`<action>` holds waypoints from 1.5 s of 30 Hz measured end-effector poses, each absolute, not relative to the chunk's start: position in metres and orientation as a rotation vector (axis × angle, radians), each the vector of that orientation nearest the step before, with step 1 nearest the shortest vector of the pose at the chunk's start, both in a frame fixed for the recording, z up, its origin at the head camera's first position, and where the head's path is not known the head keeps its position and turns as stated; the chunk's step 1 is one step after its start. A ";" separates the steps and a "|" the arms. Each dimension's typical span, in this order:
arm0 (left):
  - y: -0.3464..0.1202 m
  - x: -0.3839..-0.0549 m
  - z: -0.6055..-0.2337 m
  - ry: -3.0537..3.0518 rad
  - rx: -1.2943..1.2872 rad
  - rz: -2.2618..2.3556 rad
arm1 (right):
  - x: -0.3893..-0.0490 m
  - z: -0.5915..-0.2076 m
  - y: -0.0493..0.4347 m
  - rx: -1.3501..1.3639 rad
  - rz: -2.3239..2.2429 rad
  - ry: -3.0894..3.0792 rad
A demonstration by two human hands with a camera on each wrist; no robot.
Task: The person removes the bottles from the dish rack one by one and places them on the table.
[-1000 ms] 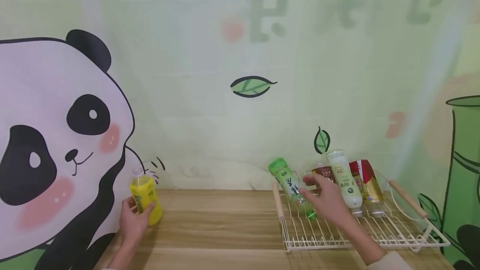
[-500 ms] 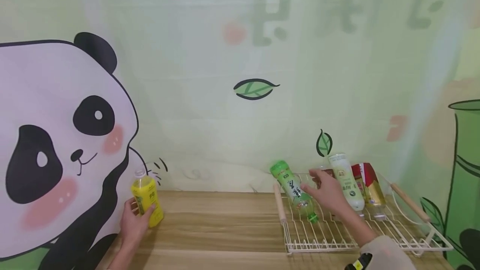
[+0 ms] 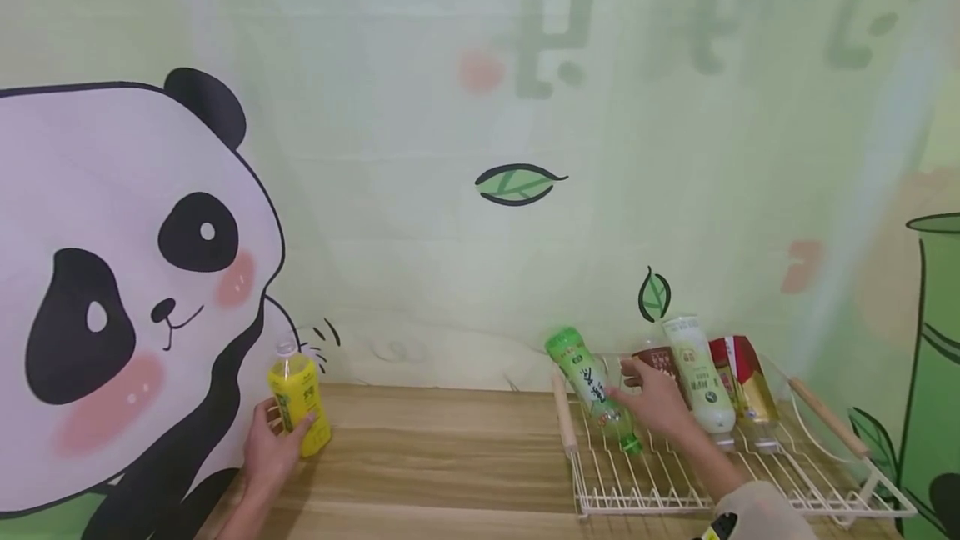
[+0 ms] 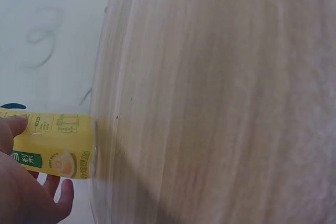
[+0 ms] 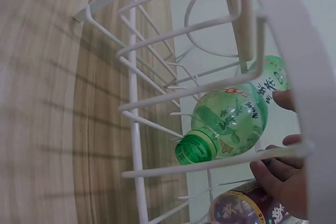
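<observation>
In the head view my left hand grips a yellow drink bottle upright at the table's left, thumb across its front. The left wrist view shows the bottle's base right at the table edge. My right hand reaches into a white wire rack, fingers loosely extended. Its thumb is close beside a green-tinted bottle that leans upside down. In the right wrist view the green bottle's uncapped neck points down, and my fingers lie between it and a dark-labelled bottle.
Right of my hand, a white-green bottle and a red-gold bottle lean upside down in the rack. Wooden handles flank it. A panda-printed backdrop stands behind the wooden table.
The head view has shifted slightly, with the scene lower and further right. My right fingers have dropped a little, uncovering more of the dark-labelled bottle. My left hand keeps its hold on the yellow bottle.
</observation>
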State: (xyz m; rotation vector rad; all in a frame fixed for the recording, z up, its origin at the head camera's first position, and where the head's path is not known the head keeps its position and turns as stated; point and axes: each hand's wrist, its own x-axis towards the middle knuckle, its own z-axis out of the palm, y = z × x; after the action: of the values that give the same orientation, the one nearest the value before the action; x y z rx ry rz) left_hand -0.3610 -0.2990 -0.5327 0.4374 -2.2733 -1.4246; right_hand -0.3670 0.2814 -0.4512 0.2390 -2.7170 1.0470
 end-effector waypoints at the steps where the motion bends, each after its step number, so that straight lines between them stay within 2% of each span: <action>1: -0.299 -0.361 -0.533 -2.272 0.436 -1.425 | -0.367 -0.453 0.281 0.240 1.057 -2.719; 20: -0.298 -0.357 -0.528 -2.296 0.464 -1.442 | -0.363 -0.458 0.273 0.262 1.075 -2.797; 33: -0.276 -0.325 -0.514 -2.349 0.502 -1.310 | -0.366 -0.463 0.275 0.255 1.045 -2.866; 45: -0.232 -0.307 -0.490 -2.461 0.169 -1.457 | -0.363 -0.465 0.274 0.208 1.073 -2.889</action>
State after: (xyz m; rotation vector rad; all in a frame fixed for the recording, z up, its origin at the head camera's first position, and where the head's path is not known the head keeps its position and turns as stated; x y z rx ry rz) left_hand -0.3072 -0.2320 -0.4899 0.1686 -2.4611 -1.4569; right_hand -0.3635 0.2739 -0.4652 0.2078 -2.8891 1.0727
